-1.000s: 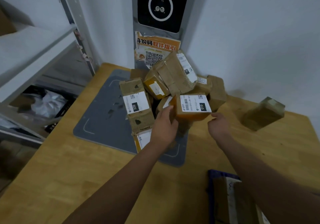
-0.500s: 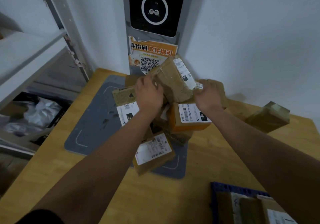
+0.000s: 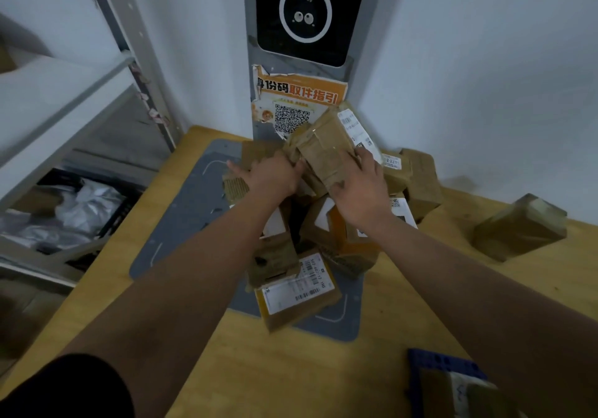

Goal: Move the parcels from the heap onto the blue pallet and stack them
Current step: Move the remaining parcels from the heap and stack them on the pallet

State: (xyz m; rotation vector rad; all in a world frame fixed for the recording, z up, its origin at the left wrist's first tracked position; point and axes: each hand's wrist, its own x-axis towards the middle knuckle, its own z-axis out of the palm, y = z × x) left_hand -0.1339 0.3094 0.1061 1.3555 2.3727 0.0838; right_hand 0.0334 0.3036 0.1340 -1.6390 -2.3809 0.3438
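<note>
The blue pallet (image 3: 433, 361) lies at the near desk (image 3: 259, 369) edge. Beyond it, atop the heap (image 3: 296, 291), the top parcel (image 3: 325, 147) is clasped by both hands: left hand (image 3: 275, 176) fingers curled against its left end, right hand (image 3: 362, 191) fingers spread across its right side.

Heap of parcels (image 3: 297, 291) is recorded on the mat (image 3: 181, 230) at far centre of the table (image 3: 291, 378), backed by the wall terminal (image 3: 307, 16); its top parcel (image 3: 326, 155) is bracketed by left hand (image 3: 275, 176) and right hand (image 3: 362, 188), with a lone parcel (image 3: 521, 226) well apart right, the pallet (image 3: 443, 361) near right and shelving (image 3: 58, 110) left.
</note>
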